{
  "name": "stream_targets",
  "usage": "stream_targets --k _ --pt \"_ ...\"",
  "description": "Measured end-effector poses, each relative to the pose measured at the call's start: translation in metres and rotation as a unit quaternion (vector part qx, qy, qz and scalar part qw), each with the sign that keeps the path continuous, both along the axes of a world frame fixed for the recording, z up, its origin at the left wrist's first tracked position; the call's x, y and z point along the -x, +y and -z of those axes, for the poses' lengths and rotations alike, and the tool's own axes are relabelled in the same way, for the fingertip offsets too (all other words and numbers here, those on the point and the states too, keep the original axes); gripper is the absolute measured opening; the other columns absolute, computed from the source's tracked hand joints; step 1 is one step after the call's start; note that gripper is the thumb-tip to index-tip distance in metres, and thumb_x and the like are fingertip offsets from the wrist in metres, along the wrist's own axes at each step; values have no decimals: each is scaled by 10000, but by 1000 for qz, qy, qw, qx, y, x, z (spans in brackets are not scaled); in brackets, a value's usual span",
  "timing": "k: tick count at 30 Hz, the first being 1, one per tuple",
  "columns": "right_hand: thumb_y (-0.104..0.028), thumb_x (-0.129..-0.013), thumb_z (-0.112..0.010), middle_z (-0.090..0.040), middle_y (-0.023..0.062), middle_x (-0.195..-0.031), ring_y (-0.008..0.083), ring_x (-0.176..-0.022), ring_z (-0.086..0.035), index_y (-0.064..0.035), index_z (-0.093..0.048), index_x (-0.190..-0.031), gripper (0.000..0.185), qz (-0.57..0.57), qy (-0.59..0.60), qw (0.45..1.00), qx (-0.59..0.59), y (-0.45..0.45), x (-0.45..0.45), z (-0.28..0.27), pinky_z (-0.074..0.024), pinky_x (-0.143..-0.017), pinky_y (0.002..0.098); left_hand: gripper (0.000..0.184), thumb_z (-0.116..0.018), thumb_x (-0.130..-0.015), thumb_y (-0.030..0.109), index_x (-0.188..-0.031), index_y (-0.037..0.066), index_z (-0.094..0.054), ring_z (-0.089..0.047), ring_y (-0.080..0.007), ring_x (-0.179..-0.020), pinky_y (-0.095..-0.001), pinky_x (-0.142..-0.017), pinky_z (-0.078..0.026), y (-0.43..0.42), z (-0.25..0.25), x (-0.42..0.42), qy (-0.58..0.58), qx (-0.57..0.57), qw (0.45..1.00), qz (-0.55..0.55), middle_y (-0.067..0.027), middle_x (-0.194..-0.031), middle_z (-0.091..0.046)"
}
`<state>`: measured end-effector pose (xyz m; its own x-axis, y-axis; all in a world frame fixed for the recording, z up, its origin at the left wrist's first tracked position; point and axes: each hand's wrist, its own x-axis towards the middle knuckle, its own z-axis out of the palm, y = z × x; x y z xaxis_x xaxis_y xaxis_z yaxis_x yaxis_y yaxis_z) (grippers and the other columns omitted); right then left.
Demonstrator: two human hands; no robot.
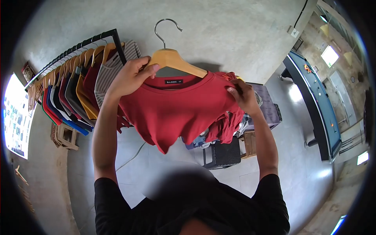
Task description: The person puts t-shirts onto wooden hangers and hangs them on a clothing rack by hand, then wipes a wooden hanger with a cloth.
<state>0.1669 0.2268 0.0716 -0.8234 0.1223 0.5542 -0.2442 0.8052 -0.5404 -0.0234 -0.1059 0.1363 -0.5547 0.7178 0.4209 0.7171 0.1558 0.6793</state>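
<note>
Held up in front of me is a red T-shirt (pixel 176 107) with a dark neck label. A wooden hanger (pixel 174 59) with a metal hook sits partly inside its neck, one arm running under the shirt's shoulder on the right. My left hand (pixel 135 76) is closed on the hanger's left arm, near the collar. At the shirt's right shoulder, my right hand (pixel 244 94) pinches the red fabric between thumb and fingers. The hanger's right end is hidden under the cloth.
To the left, a black clothes rack (pixel 116 43) carries several shirts on wooden hangers. Behind the shirt, more clothes (pixel 225 131) are piled above a black crate (pixel 223 152). A pool table (pixel 313 90) stands at the far right. A cable (pixel 131 158) lies on the floor.
</note>
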Motion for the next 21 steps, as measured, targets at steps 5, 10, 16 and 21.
stream_targets --k 5,10,16,21 --pt "-236 -912 -684 -538 116 -559 206 -463 -472 -15 -628 -856 235 65 103 986 -112 38 -11 11 -407 -488 304 307 -568 -980 273 -894 -19 -609 -522 -81 -681 -255 -669 -422 0 -14 -4 3 20 1000 1 -26 -694 -598" --pt "-216 -952 -636 -499 8 -530 83 -501 -414 0 -614 -792 269 131 81 986 58 53 -25 0 -364 -471 282 280 -560 -984 246 -978 -26 -627 -544 -83 -745 -250 -736 -431 5 -15 -8 -48 5 998 39 -18 -752 -612" --pt "-156 -926 -650 -565 -28 -816 46 -772 -465 5 -627 -978 170 2 -80 983 164 71 -37 21 -411 -698 230 294 -583 -978 262 -1043 -23 -611 -478 -88 -710 -250 -699 -407 16 -16 -1 45 -14 999 -7 14 -754 -557" --pt "-134 -880 -695 -647 38 -1006 114 -919 -592 11 -618 -1102 276 -37 -124 981 147 90 -43 5 -466 -815 265 279 -597 -971 262 -949 -16 -576 -385 -85 -678 -247 -629 -347 23 -18 -1 64 -20 997 29 22 -754 -442"
